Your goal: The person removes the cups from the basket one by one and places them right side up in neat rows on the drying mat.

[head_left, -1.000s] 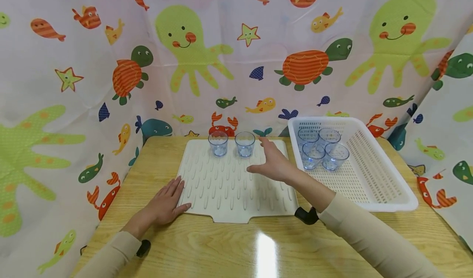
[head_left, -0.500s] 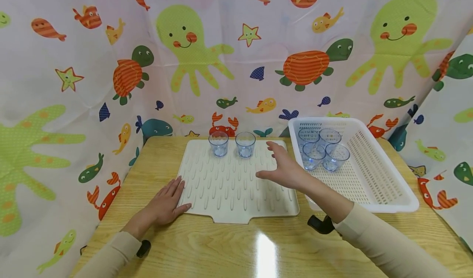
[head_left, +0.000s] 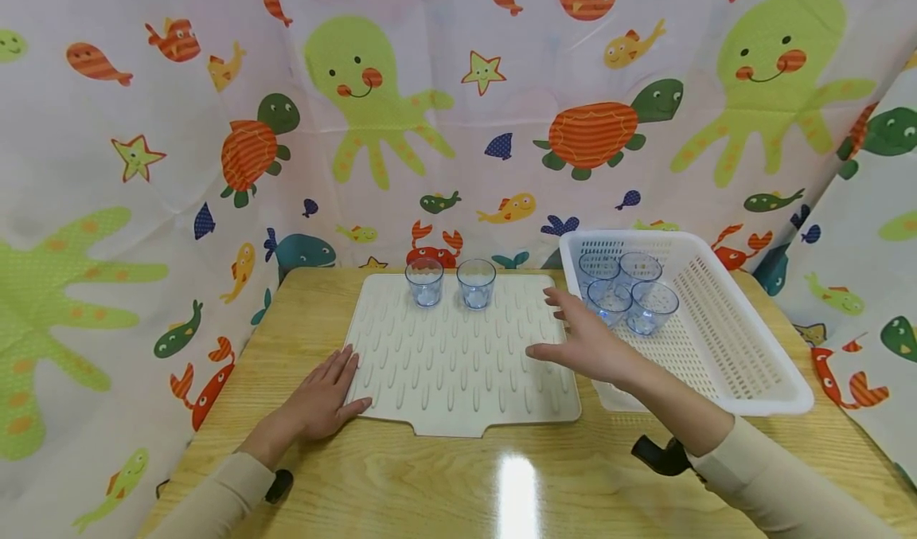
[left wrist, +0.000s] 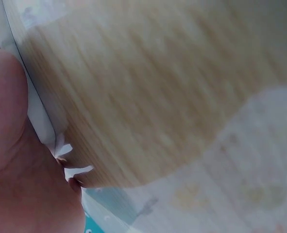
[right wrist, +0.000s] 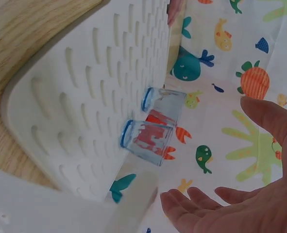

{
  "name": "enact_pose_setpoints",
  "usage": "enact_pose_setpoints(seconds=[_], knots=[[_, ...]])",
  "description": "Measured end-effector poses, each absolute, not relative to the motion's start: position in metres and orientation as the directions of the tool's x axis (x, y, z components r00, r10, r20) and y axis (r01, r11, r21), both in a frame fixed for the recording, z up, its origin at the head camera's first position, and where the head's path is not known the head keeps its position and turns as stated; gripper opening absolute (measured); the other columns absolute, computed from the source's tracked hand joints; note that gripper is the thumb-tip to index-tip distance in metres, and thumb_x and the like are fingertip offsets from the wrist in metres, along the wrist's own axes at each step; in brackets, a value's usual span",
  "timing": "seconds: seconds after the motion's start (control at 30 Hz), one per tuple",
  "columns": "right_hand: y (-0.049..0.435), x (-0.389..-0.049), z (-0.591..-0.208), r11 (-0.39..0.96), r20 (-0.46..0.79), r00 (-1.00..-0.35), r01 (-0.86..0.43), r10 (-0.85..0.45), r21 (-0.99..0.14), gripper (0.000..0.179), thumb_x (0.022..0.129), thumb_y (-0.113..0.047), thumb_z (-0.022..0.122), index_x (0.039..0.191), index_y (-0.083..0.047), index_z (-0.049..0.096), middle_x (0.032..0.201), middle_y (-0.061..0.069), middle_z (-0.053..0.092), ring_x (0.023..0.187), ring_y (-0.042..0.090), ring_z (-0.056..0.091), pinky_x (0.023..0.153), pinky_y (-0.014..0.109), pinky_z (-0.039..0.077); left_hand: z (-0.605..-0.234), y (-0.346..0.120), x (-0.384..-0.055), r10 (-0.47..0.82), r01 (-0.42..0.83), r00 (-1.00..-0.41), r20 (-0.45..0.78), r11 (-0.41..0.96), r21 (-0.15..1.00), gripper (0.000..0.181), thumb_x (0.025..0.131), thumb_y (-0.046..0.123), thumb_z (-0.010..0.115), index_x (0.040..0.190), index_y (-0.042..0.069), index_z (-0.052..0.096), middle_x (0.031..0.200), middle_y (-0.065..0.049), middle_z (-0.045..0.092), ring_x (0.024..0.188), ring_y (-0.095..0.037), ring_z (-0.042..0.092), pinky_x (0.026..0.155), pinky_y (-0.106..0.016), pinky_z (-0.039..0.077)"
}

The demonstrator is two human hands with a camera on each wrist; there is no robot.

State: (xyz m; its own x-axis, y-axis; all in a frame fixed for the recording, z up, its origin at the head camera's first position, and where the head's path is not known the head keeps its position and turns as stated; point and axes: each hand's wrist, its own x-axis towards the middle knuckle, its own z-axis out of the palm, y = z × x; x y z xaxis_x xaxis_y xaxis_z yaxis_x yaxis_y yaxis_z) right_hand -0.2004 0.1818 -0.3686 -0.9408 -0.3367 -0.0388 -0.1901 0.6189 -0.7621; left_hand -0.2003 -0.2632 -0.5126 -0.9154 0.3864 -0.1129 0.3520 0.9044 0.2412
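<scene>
Two clear, blue-tinted tumblers (head_left: 476, 286) are standing on the draining mat (head_left: 458, 380), four others (head_left: 652, 311) in the basket (head_left: 777, 348). The right hand (head_left: 593, 343) is hovering empty, thumb and fingers parted; the left hand (head_left: 320, 400) is lying flat, empty.

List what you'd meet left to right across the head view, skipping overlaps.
Left hand → first glass → second glass → white basket holding four glasses.

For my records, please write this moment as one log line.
left hand: at board edge; right hand: empty, near basket; board: two glasses; basket: four glasses
</scene>
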Motion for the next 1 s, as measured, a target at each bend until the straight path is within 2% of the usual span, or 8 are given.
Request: enact_pose_setpoints(seconds=[0.33, 0.6, 0.8, 1.0], knots=[[0.209, -0.192, -0.372, 0.609, -0.004, -0.938, -0.222, -0.347, -0.762, 0.089, 0.09, -0.029, 0.079, 0.158, -0.002, 0.028, 0.155, 0.028, 0.038, 0.141, 0.053, 0.037, 0.111, 0.069, 0.033, -0.526, -0.267, -0.205, 0.381, 0.353, -0.92, -0.09, 0.907, 0.23, 0.093, 0.101, 0.064, 0.047, 0.161, -0.002, 0.021, 0.17, -0.021, 0.012, 0.155, -0.043, 0.013, 0.121, -0.062, 0.018], [0.233, -0.186, -0.368, 0.654, 0.002, -0.946, -0.225, -0.324, -0.722, 0.088, 0.091, -0.035, 0.078, 0.156, -0.001, 0.031, 0.153, 0.029, 0.041, 0.137, 0.052, 0.043, 0.106, 0.068, 0.04, -0.527, -0.264, -0.203, 0.374, 0.344, -0.923, -0.096, 0.909, 0.234, 0.092, 0.102, 0.061, 0.049, 0.161, -0.003, 0.021, 0.17, -0.022, 0.012, 0.155, -0.043, 0.013, 0.122, -0.062, 0.017], [0.253, -0.186, -0.36, 0.671, 0.003, -0.955, -0.211, -0.297, -0.711, 0.086, 0.092, -0.031, 0.078, 0.155, 0.001, 0.029, 0.153, 0.03, 0.038, 0.136, 0.053, 0.042, 0.105, 0.07, 0.039, -0.524, -0.264, -0.203, 0.375, 0.345, -0.922, -0.1, 0.91, 0.228, 0.092, 0.102, 0.061, 0.049, 0.162, -0.002, 0.02, 0.17, -0.022, 0.011, 0.155, -0.042, 0.013, 0.122, -0.061, 0.017], [0.273, -0.193, -0.348, 0.696, -0.027, -0.97, -0.154, -0.242, -0.701, 0.093, 0.092, -0.036, 0.077, 0.158, 0.002, 0.023, 0.156, 0.031, 0.033, 0.137, 0.055, 0.039, 0.103, 0.072, 0.039, -0.522, -0.265, -0.203, 0.386, 0.356, -0.918, -0.09, 0.903, 0.24, 0.091, 0.102, 0.059, 0.05, 0.161, -0.004, 0.02, 0.169, -0.023, 0.013, 0.155, -0.043, 0.013, 0.121, -0.061, 0.018]])
